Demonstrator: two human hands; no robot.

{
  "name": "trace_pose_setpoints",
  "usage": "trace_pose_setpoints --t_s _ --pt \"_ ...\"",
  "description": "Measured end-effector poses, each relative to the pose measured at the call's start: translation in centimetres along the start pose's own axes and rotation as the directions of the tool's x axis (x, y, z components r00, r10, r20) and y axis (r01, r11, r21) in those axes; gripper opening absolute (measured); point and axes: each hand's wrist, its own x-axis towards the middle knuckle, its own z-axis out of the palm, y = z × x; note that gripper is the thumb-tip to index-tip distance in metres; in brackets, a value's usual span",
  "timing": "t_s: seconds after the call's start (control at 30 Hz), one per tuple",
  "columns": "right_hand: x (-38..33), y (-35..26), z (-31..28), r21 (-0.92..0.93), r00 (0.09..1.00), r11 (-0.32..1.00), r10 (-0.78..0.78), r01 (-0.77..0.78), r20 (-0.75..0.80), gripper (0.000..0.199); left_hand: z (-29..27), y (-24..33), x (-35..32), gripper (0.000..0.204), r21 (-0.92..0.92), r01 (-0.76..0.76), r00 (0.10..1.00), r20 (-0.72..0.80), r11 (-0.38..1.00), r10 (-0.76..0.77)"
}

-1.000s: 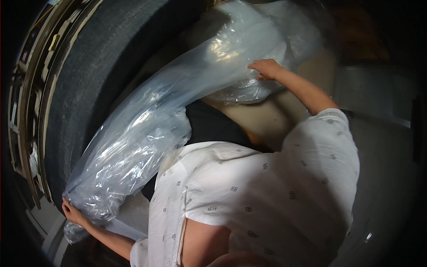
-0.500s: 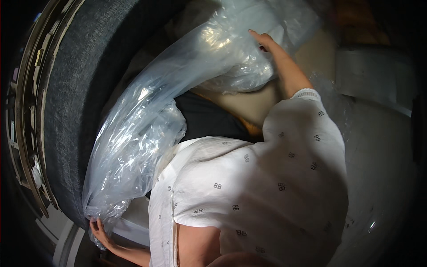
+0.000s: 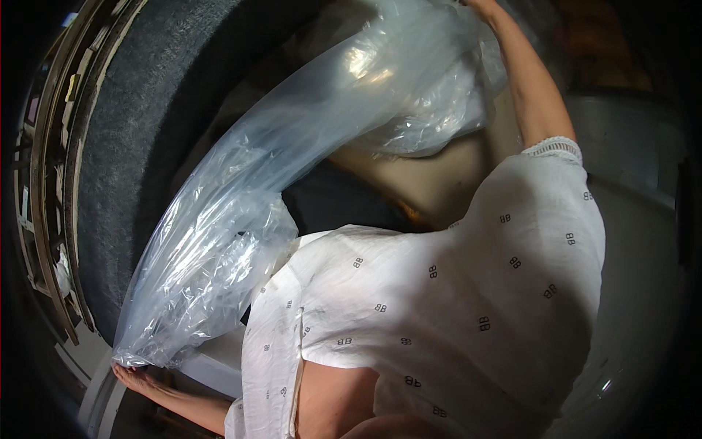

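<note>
A long stretch of clear plastic sheeting [image 3: 241, 168], shiny and creased, runs from the lower left up to the top middle. My left hand [image 3: 133, 377] is at its lower-left end, fingers closed on the gathered edge. Far off at the top edge, my right hand [image 3: 479, 6] is at the far part of the plastic, the arm stretched out. Its fingers are mostly cut off by the frame, so their grip is hidden. Looser, bunched folds of plastic [image 3: 431, 117] lie below the right forearm.
A dark grey, fuzzy-looking surface [image 3: 121, 168] curves along the left, with layered wooden edges [image 3: 55, 146] beyond it. Under the plastic are a beige surface [image 3: 431, 179] and dark cloth [image 3: 344, 197]. At right stands a grey box-like shape [image 3: 614, 135].
My right hand has moved up and right, almost out of frame. My left hand has moved a little down and left. The plastic between them is drawn out longer and straighter.
</note>
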Motion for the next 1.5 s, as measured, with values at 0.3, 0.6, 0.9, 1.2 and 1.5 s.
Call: trace_pose_setpoints --t_s 0.3,0.6,0.9,1.2,1.5 --pt "-9.3 9.8 8.4 -0.442 0.774 0.741 -0.163 0.506 0.612 0.028 1.7 -0.1 -0.9 0.03 0.524 -0.155 0.977 -0.044 0.837 0.208" --pt "4.4 -3.4 -4.3 -0.538 0.773 0.65 -0.634 0.537 0.006 0.031 -1.3 -3.2 5.9 0.035 0.393 0.137 0.988 -0.116 0.909 -0.098" --pt "2.6 -28.8 -0.4 -0.057 0.434 0.434 -0.901 0.899 -0.02 0.036 6.7 -4.2 3.4 0.033 0.498 -0.186 0.969 -0.05 0.847 0.243" --pt "7.4 -24.6 11.1 -0.392 0.646 0.544 -0.736 0.742 0.202 0.053 6.8 1.0 1.4 0.028 0.474 -0.075 0.995 0.088 0.877 0.037" --pt "3.8 -28.2 10.1 -0.731 0.511 0.31 -0.857 0.607 0.061 0.035 9.3 3.9 -0.4 0.026 0.46 -0.006 0.974 0.204 0.888 -0.099"
